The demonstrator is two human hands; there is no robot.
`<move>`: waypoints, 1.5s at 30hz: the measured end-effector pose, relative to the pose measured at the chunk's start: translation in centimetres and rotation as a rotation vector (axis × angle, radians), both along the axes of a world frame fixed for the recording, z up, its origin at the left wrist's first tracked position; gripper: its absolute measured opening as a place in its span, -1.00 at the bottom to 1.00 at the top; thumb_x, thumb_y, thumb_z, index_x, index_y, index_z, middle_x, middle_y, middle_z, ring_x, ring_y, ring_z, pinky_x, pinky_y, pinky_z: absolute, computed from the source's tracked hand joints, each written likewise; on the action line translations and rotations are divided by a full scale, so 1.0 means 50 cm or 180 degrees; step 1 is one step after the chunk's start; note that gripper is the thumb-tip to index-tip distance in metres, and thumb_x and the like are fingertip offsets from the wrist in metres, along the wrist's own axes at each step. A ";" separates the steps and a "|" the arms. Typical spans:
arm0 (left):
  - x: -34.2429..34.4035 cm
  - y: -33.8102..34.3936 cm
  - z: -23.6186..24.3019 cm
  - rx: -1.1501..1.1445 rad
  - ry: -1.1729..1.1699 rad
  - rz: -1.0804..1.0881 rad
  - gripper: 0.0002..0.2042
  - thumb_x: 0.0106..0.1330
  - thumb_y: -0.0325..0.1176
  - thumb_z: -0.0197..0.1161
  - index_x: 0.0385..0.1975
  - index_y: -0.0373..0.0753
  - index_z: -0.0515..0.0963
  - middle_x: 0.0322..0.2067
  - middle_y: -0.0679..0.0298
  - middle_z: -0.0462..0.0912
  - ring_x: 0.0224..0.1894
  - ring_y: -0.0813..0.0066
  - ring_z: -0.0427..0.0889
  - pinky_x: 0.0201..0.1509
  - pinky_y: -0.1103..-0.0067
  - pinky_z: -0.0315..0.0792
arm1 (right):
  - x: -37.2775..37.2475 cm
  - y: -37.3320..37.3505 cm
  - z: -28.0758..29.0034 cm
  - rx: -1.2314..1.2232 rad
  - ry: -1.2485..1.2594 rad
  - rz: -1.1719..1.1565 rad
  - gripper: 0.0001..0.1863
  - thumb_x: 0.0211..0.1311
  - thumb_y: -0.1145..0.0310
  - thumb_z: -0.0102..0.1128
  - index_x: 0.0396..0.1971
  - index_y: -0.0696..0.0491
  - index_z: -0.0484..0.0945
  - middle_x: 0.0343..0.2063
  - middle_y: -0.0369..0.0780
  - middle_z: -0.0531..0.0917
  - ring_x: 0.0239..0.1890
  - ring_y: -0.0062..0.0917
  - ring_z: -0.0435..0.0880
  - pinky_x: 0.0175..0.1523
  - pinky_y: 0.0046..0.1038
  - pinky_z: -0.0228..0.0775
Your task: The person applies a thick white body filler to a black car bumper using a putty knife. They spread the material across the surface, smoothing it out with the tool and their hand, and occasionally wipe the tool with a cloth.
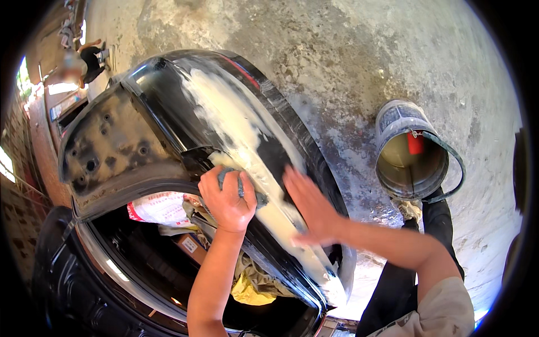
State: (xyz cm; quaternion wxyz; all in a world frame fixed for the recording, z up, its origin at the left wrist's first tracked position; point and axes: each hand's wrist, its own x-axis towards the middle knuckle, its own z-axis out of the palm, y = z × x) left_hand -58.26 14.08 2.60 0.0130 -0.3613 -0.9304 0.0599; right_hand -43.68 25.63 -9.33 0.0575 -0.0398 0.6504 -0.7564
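Note:
A black car's rear panel (pixel 269 150) runs diagonally under my hands, with a broad cream-coloured layer of filler (pixel 216 106) along it. My left hand (pixel 229 199) is closed round a grey-blue sponge (pixel 225 178), close to the edge of the filler and the open trunk. Part of the sponge is hidden under the fingers. Flat and slightly blurred, my right hand (pixel 311 208) rests on the panel to the right, its fingers stretched over the filler and the dark paint.
In the open trunk lie a white-and-red bag (pixel 160 209), a cardboard box (pixel 192 245) and a yellow cloth or bag (pixel 252 290). A bucket (pixel 412 157) with murky liquid and a red piece stands on the stained concrete floor (pixel 337 50). Another person (pixel 90 63) is far left.

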 end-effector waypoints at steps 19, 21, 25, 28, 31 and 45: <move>0.004 -0.013 -0.002 0.0067 -0.0072 0.0053 -0.86 0.22 -0.30 0.28 -0.38 -0.22 0.56 -0.24 -0.02 0.53 -0.26 0.01 0.50 -0.19 0.25 0.35 | -0.329 0.055 -0.012 -0.0023 0.0486 -0.0590 0.18 0.24 -0.33 0.12 0.52 0.27 -0.11 0.54 0.12 -0.07 0.60 -0.04 -0.15 0.60 -0.09 -0.28; 0.003 -0.010 -0.001 0.0060 -0.0105 0.0104 -0.86 0.23 -0.29 0.27 -0.38 -0.22 0.55 -0.23 -0.02 0.53 -0.26 0.02 0.50 -0.19 0.25 0.35 | -0.306 0.064 0.000 0.0019 0.0395 -0.0503 0.18 0.23 -0.34 0.11 0.52 0.27 -0.12 0.54 0.11 -0.09 0.60 -0.04 -0.15 0.60 -0.09 -0.28; -0.002 0.005 0.006 0.0081 -0.0159 0.0094 -0.83 0.24 -0.28 0.24 -0.41 -0.28 0.54 -0.25 -0.09 0.52 -0.26 -0.05 0.50 -0.16 0.21 0.37 | -0.053 0.039 0.029 0.0099 0.0027 0.0378 0.29 0.13 -0.48 0.10 0.52 0.27 -0.13 0.54 0.12 -0.11 0.59 -0.03 -0.17 0.60 -0.06 -0.33; -0.003 0.008 0.004 0.0113 -0.0137 0.0098 -0.82 0.26 -0.27 0.25 -0.41 -0.27 0.54 -0.26 -0.08 0.52 -0.27 -0.04 0.50 -0.18 0.22 0.37 | -0.066 0.019 -0.007 -0.0033 0.0207 0.0017 0.27 0.17 -0.43 0.12 0.53 0.28 -0.14 0.54 0.15 -0.10 0.60 -0.01 -0.16 0.61 -0.09 -0.32; 0.002 0.001 0.002 0.0108 -0.0125 0.0089 -0.82 0.26 -0.27 0.26 -0.42 -0.27 0.54 -0.27 -0.08 0.52 -0.27 -0.04 0.49 -0.18 0.23 0.37 | -0.226 0.015 -0.059 -0.0195 0.0135 -0.0534 0.19 0.25 -0.32 0.13 0.52 0.29 -0.15 0.53 0.16 -0.08 0.59 0.00 -0.14 0.61 -0.11 -0.29; 0.001 0.001 0.010 0.0003 -0.0257 0.0039 -0.90 0.24 -0.41 0.27 -0.41 -0.29 0.53 -0.24 -0.10 0.52 -0.27 -0.04 0.47 -0.15 0.23 0.34 | -0.226 0.028 -0.032 -0.0265 0.0007 -0.0643 0.20 0.23 -0.41 0.08 0.53 0.25 -0.12 0.54 0.14 -0.07 0.60 -0.02 -0.14 0.60 -0.10 -0.26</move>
